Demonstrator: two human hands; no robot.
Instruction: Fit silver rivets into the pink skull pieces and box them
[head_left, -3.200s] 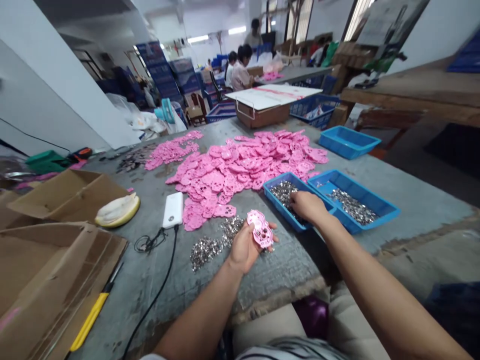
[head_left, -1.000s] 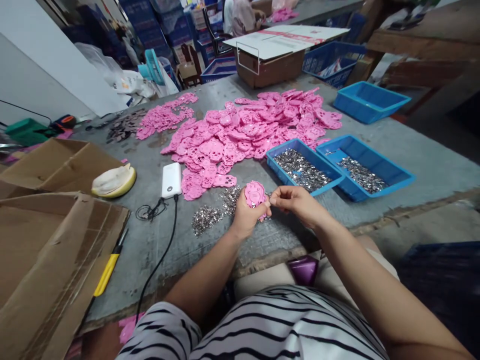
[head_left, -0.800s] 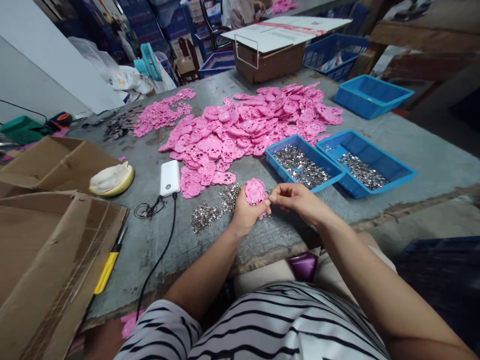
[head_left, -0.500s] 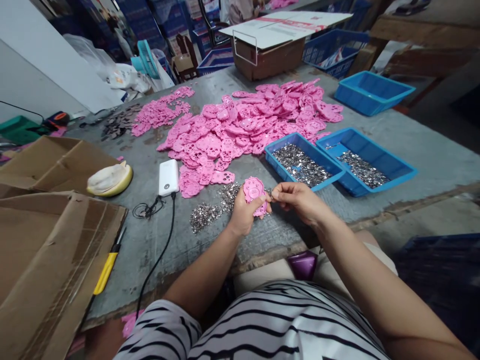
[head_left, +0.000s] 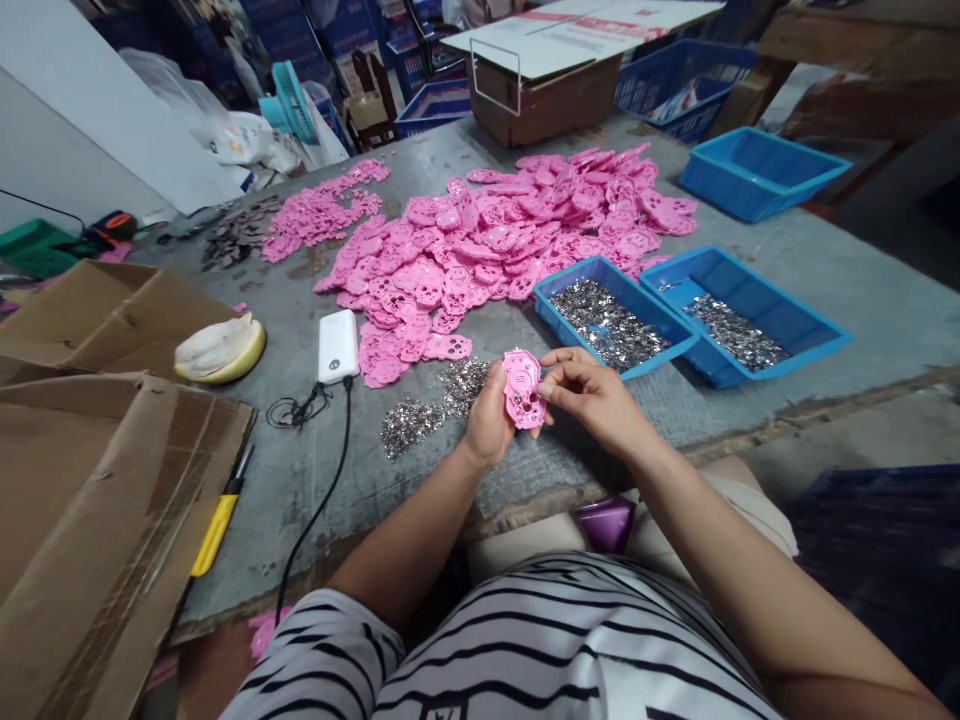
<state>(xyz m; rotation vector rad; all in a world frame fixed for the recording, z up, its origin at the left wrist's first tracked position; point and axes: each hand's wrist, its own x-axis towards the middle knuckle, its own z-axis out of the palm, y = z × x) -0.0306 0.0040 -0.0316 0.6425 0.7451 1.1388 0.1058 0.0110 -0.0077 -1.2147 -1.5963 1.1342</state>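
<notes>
My left hand (head_left: 490,418) grips a pink plastic piece (head_left: 520,380) by its left side, above the table near the front edge. At the piece's right edge, my right hand (head_left: 589,393) has its thumb and index finger pinched together; what they hold, if anything, is too small to make out. Small metal parts (head_left: 411,428) lie in two little heaps on the table left of my hands. Behind them spreads a big pile of similar pink pieces (head_left: 487,240). Two blue trays, a nearer one (head_left: 619,370) and one beside it (head_left: 799,375), hold more metal parts.
A white power bank (head_left: 338,347) with a black cable lies left of the heaps. Further left are cardboard boxes (head_left: 90,450), a fruit rind (head_left: 221,352) and a yellow-handled tool (head_left: 216,535). Another blue tray (head_left: 761,175) and a lidded brown box (head_left: 540,105) stand at the back.
The pink piece has turned slightly in my left hand, showing more of its face. My right hand has moved in against its edge. The view has shifted a little.
</notes>
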